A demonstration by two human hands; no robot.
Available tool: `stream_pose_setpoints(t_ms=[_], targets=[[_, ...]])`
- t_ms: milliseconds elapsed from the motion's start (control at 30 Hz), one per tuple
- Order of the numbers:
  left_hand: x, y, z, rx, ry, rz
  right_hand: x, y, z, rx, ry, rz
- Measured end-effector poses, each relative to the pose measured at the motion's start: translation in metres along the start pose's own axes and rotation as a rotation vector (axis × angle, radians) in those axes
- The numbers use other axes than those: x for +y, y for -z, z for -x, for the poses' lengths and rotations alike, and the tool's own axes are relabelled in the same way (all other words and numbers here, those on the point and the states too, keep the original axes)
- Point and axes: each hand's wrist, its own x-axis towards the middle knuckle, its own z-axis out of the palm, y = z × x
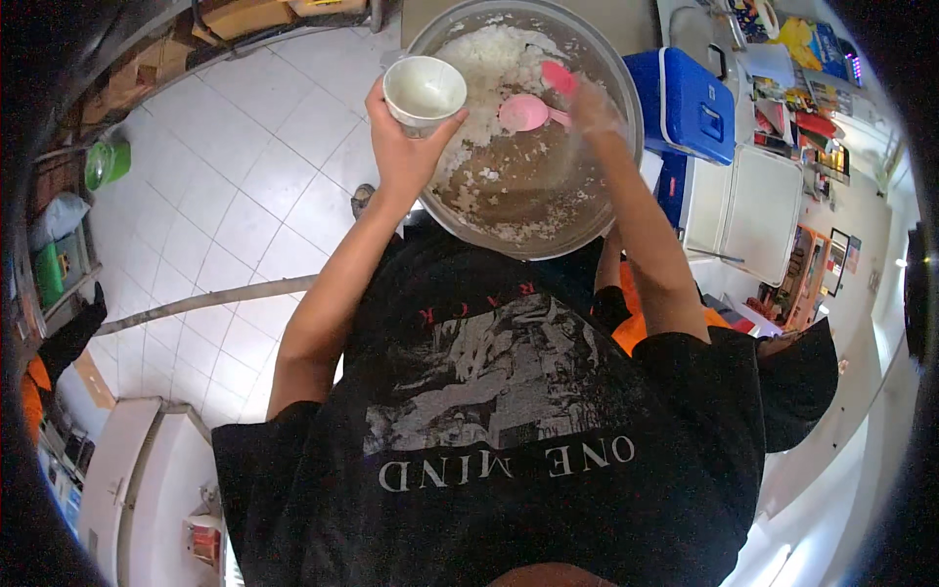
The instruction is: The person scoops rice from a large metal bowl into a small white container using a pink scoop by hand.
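A small white bowl is in my left hand, held over the left rim of a large round metal tray. White rice lies heaped at the tray's far side, with scattered clumps nearer to me. My right hand, blurred and seemingly in a clear plastic glove, is over the tray's right half. A pink spatula or paddle extends from its fingers. Just left of that hand, a pink scoop has its round cup over the rice; whether its handle is also held, I cannot tell.
Right of the tray stands a blue cooler box with a white rim. Below it is an open white lid. A person in black and orange is close on my right. A green container is at the left, on the tiled floor's far side.
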Motion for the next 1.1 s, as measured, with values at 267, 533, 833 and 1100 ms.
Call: stream_pose_setpoints(t_ms=[267, 533, 833, 1100], targets=[[-0.010, 0.008, 0.002, -0.013, -0.077, -0.151, -0.042, 0.042, 0.050, 0.182, 0.006, -0.087], [-0.003, 0.005, 0.003, -0.074, 0.004, -0.100, -0.055, -0.061, 0.041, 0.160, 0.234, 0.562], [-0.007, 0.005, 0.001, -0.072, -0.021, -0.157, -0.061, 0.013, 0.029, -0.304, 0.304, 0.107], [-0.006, 0.007, 0.003, -0.049, -0.022, -0.158, -0.052, -0.007, 0.026, -0.503, 0.381, 0.274]])
